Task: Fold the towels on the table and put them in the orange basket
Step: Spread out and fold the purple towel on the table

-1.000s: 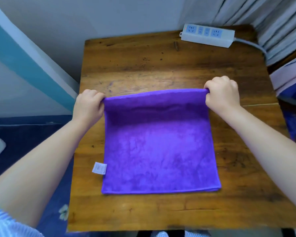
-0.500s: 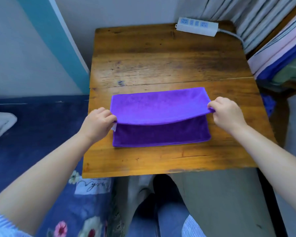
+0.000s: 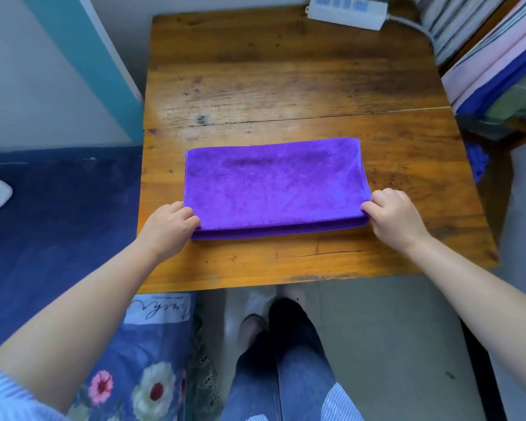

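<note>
On wooden table (image 3: 286, 71), folded purple towel (image 3: 274, 183), hands (image 3: 392, 220)

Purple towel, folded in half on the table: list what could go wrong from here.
1. The purple towel lies near the table front edge; a tug toward the body could slide it off.
2. The left hand and right hand pinch only the near corners, so the layers could shift on the next fold.
3. No orange basket is in view.
</note>
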The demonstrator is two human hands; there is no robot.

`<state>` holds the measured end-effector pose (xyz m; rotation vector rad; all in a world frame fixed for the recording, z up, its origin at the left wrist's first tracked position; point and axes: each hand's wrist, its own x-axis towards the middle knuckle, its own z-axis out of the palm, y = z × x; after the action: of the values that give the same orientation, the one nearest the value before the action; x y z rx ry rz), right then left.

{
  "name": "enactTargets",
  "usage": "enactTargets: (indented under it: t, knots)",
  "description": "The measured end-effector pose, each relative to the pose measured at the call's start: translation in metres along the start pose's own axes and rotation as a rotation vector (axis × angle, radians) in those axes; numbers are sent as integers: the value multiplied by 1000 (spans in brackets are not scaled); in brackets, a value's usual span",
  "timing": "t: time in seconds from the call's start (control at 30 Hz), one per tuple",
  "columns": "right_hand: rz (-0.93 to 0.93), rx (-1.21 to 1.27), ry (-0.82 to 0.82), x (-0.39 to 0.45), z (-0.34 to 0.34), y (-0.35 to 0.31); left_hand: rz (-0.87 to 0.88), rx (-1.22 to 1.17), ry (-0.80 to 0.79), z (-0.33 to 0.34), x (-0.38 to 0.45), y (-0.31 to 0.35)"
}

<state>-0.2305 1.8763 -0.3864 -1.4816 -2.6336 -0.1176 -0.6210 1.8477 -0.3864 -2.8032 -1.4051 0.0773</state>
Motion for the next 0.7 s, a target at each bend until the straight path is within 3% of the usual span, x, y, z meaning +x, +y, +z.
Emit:
enactTargets:
  t: [0.37, 0.7]
  knots:
    - [-47, -15, -5, -10, 23, -1, -64, 34, -150, 17, -1, 13]
    - [-3, -59, -49, -14, 29, -7, -34, 90, -134, 29, 0, 14]
